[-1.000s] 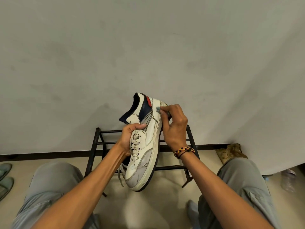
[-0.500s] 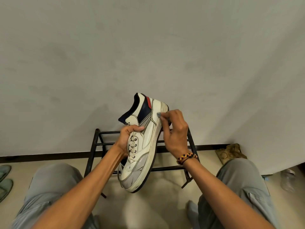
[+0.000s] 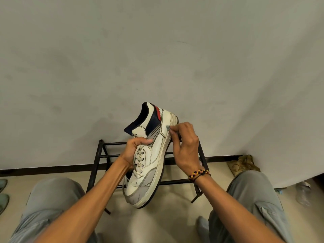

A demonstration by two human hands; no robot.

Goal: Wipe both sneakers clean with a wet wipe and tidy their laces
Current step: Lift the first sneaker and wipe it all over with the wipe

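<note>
1. Sneaker (image 3: pixel 152 153) held in the air above a black metal rack (image 3: pixel 201 151), toe toward the person, heel toward the wall (image 3: pixel 157 50).
2. Left hand (image 3: pixel 134 151) curled round the laced tongue; gripping firmly.
3. Right hand (image 3: pixel 185 148) pinching a small grey wipe (image 3: pixel 168 127) with bent fingertips; wipe pressed against the sole edge near the heel.

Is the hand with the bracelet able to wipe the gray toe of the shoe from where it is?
Probably yes. The right hand pinches the wipe near the heel of the shoe; nothing covers the gray toe, nearer the person.
</note>
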